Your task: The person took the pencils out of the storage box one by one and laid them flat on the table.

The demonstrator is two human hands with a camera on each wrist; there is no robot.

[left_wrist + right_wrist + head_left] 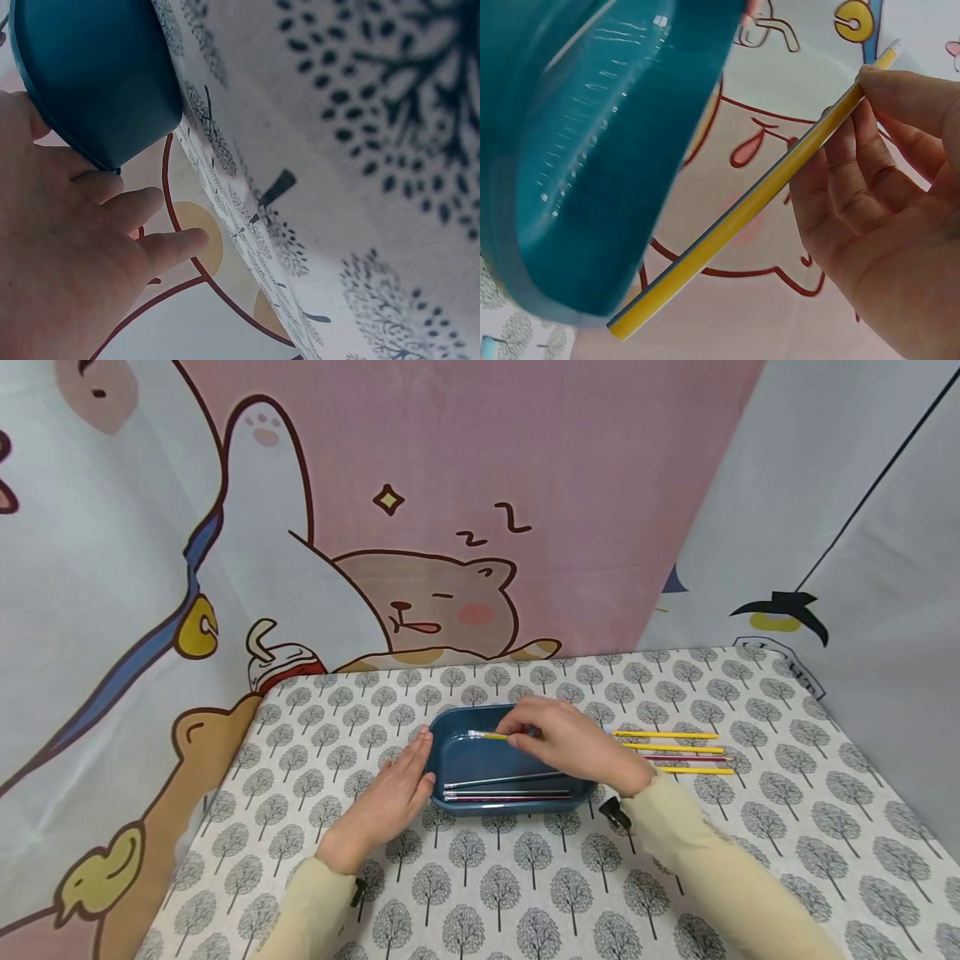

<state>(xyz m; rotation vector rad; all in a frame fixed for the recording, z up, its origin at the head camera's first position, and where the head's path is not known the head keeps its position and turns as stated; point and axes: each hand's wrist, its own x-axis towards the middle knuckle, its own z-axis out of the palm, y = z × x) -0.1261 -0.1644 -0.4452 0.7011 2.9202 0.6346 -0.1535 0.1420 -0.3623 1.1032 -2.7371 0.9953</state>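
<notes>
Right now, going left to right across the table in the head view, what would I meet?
Left hand, tray, right hand, pencils on the cloth.

Head view: above the tablecloth (536,889), facing forward and down, farther off, whole tray (480,756) framed
Left-wrist view: close, rolled sideways, past left hand (82,240) to tray's end
Right-wrist view: close, past right hand (892,187) toward backdrop (720,322)
Shared by all: tray
</notes>
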